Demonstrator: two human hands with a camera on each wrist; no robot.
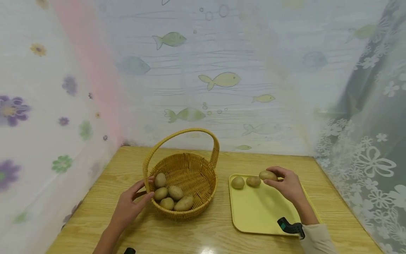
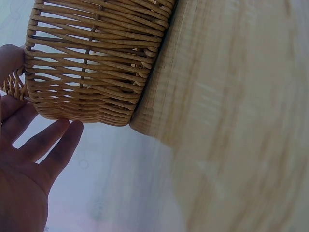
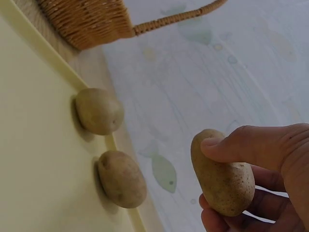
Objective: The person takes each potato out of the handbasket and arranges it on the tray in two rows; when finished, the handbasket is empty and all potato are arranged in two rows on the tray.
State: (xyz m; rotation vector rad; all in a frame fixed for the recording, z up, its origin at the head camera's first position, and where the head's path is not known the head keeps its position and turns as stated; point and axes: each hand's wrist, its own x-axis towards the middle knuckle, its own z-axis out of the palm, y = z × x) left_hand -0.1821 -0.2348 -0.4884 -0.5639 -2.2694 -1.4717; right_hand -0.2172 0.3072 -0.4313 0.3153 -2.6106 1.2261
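Observation:
A potato (image 3: pixel 222 176) is pinched between the thumb and fingers of my right hand (image 1: pixel 289 186), over the far right part of the yellow tray (image 1: pixel 258 215). Two more potatoes, one at the corner (image 1: pixel 238 182) and one beside it (image 1: pixel 253 181), lie along the tray's far edge. On the left, my left hand (image 1: pixel 128 204) grips the wicker basket (image 1: pixel 203 190) at its left rim, by the foot of the handle. In the left wrist view its fingers (image 2: pixel 65 145) reach against the woven side. Several potatoes (image 1: pixel 175 192) lie in the basket's near left part.
Both basket and tray stand on a wooden table (image 1: pixel 203 233). The basket's tall arched handle (image 1: pixel 184 131) rises above its rim. A sheet printed with fish (image 1: pixel 225 79) hangs behind the table, and flowered sheets (image 1: pixel 62 163) hang at the sides.

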